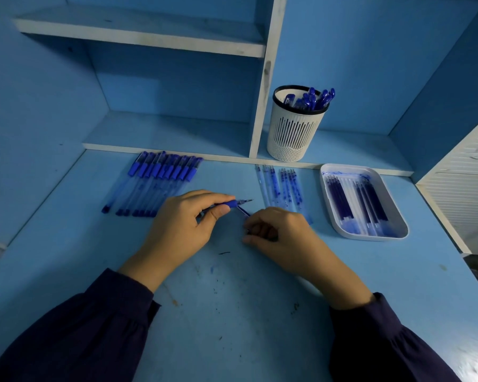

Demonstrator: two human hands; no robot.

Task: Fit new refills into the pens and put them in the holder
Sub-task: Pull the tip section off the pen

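Observation:
My left hand point(182, 224) grips a blue pen point(233, 203) at the desk's middle, its metal tip pointing right. My right hand point(276, 232) lies just right of it, fingers curled round a blue pen cap point(243, 210) that pokes out toward the pen. A row of capped blue pens point(155, 183) lies at the left back of the desk. Several used, ink-smeared refills point(282, 188) lie loose right of centre. A white tray point(398, 216) at the right holds dark blue new refills point(340, 197). The white slotted holder point(295, 130) stands on the low shelf with several pens in it.
A low shelf ledge point(177, 133) runs along the desk's back, split by a white upright divider point(262, 92). A higher shelf point(138, 31) hangs at the upper left. A white slatted panel point(464, 183) closes the right side. Ink spots mark the desk near me.

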